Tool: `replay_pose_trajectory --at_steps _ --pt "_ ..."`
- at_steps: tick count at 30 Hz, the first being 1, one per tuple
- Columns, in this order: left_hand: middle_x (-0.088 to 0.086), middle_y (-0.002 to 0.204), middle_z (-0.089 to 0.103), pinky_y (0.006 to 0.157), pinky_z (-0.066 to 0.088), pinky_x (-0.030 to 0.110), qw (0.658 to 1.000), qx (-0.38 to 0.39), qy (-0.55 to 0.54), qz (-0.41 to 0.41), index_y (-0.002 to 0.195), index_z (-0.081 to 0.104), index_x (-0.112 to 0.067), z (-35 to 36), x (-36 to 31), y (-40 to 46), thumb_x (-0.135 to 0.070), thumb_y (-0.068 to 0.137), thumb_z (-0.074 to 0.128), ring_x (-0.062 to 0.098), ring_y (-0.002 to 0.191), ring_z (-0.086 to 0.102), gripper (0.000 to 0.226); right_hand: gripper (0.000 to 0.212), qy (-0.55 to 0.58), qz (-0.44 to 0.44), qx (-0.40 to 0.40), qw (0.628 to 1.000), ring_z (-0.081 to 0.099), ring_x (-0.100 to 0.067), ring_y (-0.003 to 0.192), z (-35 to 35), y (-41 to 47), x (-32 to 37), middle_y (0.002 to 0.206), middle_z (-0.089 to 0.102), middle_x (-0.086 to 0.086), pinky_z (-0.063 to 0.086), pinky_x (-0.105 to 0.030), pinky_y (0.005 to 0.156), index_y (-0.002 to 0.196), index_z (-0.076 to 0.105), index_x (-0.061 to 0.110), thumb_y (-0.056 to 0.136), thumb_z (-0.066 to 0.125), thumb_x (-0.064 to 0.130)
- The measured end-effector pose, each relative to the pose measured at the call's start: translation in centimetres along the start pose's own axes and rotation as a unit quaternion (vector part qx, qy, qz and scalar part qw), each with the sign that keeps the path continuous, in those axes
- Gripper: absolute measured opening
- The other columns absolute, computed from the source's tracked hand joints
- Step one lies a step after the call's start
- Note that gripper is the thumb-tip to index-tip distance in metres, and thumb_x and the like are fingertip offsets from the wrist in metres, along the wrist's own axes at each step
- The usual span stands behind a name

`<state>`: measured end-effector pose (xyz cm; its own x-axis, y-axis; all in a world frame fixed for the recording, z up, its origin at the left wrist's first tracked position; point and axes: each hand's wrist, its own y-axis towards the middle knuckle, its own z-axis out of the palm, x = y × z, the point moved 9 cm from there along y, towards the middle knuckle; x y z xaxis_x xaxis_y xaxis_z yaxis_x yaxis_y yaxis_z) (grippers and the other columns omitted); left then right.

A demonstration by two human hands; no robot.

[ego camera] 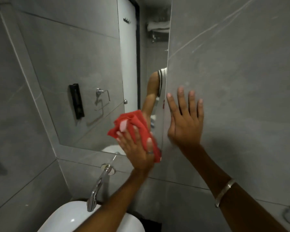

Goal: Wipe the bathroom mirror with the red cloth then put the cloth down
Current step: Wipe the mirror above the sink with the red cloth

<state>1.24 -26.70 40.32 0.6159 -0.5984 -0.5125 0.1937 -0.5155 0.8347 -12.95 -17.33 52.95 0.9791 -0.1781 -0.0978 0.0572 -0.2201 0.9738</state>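
Note:
The bathroom mirror (84, 67) fills the wall ahead and reflects grey tiles, a white door and part of my arm. My left hand (137, 148) presses the crumpled red cloth (134, 124) flat against the mirror's lower right corner. My right hand (185, 118) rests flat, fingers spread, on the grey tiled wall (233, 81) just right of the mirror's edge, holding nothing. A metal bangle sits on my right forearm.
A chrome wall tap (97, 190) juts out below the mirror over a white basin (65, 218). A black holder and a chrome towel ring show as reflections in the mirror. Grey tiled walls close in on both sides.

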Motion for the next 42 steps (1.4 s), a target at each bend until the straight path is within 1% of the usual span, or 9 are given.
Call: replay_pose_trajectory --at_steps 2,4,7,11,16,22,26,36,42 --pt "0.004 0.174 -0.006 0.129 0.006 0.057 0.997 0.017 0.02 0.075 0.165 0.0 -0.03 0.6 -3.4 -1.3 -0.056 0.106 0.023 0.039 0.159 0.006 0.069 0.066 0.055 0.011 0.036 0.998 0.02 -0.026 0.162 -0.7 0.0 -0.8 0.172 0.034 -0.006 0.007 -0.043 0.134 0.163 0.038 0.017 0.097 0.048 0.012" --pt "0.009 0.171 0.013 0.129 0.005 0.052 0.994 0.022 0.04 0.103 0.164 0.014 -0.03 0.8 -5.2 -1.1 -0.053 0.104 0.033 0.037 0.156 0.017 0.067 0.066 0.111 0.033 0.047 0.992 0.025 -0.023 0.16 -1.7 0.1 -1.9 0.167 0.043 -0.008 0.009 -0.034 0.134 0.162 0.035 0.015 0.097 0.047 0.01" --pt "0.012 0.166 0.028 0.125 0.012 0.057 0.992 0.041 0.056 0.104 0.156 0.03 -0.021 0.3 -6.8 1.3 -0.055 0.104 0.032 0.034 0.154 0.02 0.062 0.064 0.141 0.03 0.04 0.989 0.012 -0.009 0.163 -3.4 0.6 -2.7 0.165 0.044 -0.004 0.007 -0.025 0.133 0.163 0.032 0.016 0.1 0.046 0.014" --pt "0.008 0.17 0.017 0.126 0.013 0.062 0.991 0.021 0.026 0.13 0.161 0.027 -0.021 -1.5 -11.9 10.0 -0.061 0.106 0.018 0.034 0.156 0.014 0.068 0.068 0.105 -0.009 0.031 0.994 0.013 -0.016 0.164 -4.3 3.5 -2.5 0.167 0.032 -0.001 0.006 -0.036 0.136 0.164 0.019 0.017 0.101 0.044 0.021" --pt "0.002 0.175 -0.005 0.13 -0.009 0.052 0.979 -0.015 0.014 0.203 0.166 0.007 -0.025 -4.9 -20.1 24.0 -0.061 0.106 0.023 0.026 0.162 -0.007 0.072 0.062 0.094 -0.019 0.002 0.995 0.02 -0.029 0.164 -4.9 10.5 -2.3 0.172 0.029 -0.009 0.013 -0.046 0.134 0.163 0.031 0.014 0.102 0.041 0.023" --pt "0.004 0.175 -0.004 0.129 -0.001 0.058 0.971 -0.026 0.022 0.236 0.166 0.006 -0.026 -8.1 -27.4 36.5 -0.061 0.105 0.027 0.031 0.161 -0.008 0.074 0.059 0.072 -0.004 -0.012 0.997 0.017 -0.029 0.163 -4.2 16.5 -1.6 0.172 0.02 -0.006 0.009 -0.044 0.134 0.161 0.023 0.016 0.106 0.034 0.031" --pt "0.006 0.175 0.0 0.129 -0.001 0.058 0.959 -0.025 0.047 0.277 0.166 0.009 -0.026 -7.6 -27.3 36.8 -0.062 0.104 0.026 0.032 0.162 -0.006 0.074 0.064 -0.02 -0.006 0.015 1.0 0.009 -0.032 0.165 -2.2 16.1 -2.0 0.177 0.013 -0.012 0.004 -0.046 0.135 0.167 0.016 0.017 0.107 0.032 0.035" --pt "0.006 0.175 0.007 0.13 0.005 0.058 0.858 0.026 0.143 0.492 0.166 0.012 -0.024 -8.4 -18.1 36.6 -0.067 0.102 0.023 0.026 0.162 0.001 0.078 0.065 -0.06 -0.017 -0.003 0.998 0.003 -0.03 0.167 -1.5 15.1 -2.2 0.179 0.006 -0.011 0.004 -0.051 0.136 0.171 0.015 0.017 0.11 0.018 0.042" --pt "-0.005 0.175 0.0 0.126 0.019 0.06 0.921 -0.004 0.101 0.377 0.164 -0.002 -0.036 -13.0 -8.7 42.8 -0.064 0.102 0.026 0.027 0.161 0.011 0.073 0.065 -0.059 -0.016 -0.017 0.998 0.003 -0.03 0.167 -1.5 14.7 -2.2 0.18 0.005 -0.01 -0.001 -0.049 0.136 0.171 0.016 0.017 0.111 0.017 0.042"
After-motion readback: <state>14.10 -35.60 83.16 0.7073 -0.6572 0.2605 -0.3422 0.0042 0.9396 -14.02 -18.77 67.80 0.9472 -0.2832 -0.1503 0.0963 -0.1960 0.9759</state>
